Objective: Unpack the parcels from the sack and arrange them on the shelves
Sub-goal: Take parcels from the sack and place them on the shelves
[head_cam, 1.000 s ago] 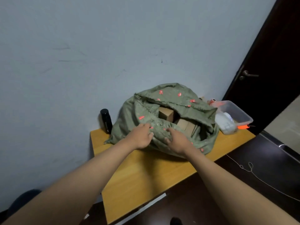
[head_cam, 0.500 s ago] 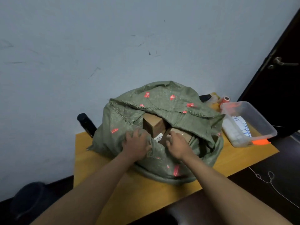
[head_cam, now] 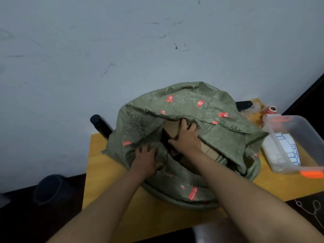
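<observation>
A green woven sack [head_cam: 189, 106] with red marks lies on a yellow wooden table [head_cam: 108, 165], its mouth open toward me. Brown cardboard parcels show inside the opening. My right hand [head_cam: 186, 137] reaches into the mouth, its fingers curled over the top edge of a cardboard parcel [head_cam: 172, 128]. My left hand [head_cam: 146, 159] grips the lower lip of the sack and holds it down. A second parcel [head_cam: 209, 151] lies partly hidden under the sack's upper flap. No shelves are in view.
A clear plastic tub [head_cam: 296, 142] with white packets stands right of the sack, a red tape roll [head_cam: 270, 110] behind it. A black bottle [head_cam: 100, 126] leans at the wall left of the sack. A dark bin [head_cam: 52, 188] sits on the floor at the left.
My right hand has gone deeper into the sack and taken hold of a parcel. My left hand has slid lower on the sack's lip. The camera has moved closer.
</observation>
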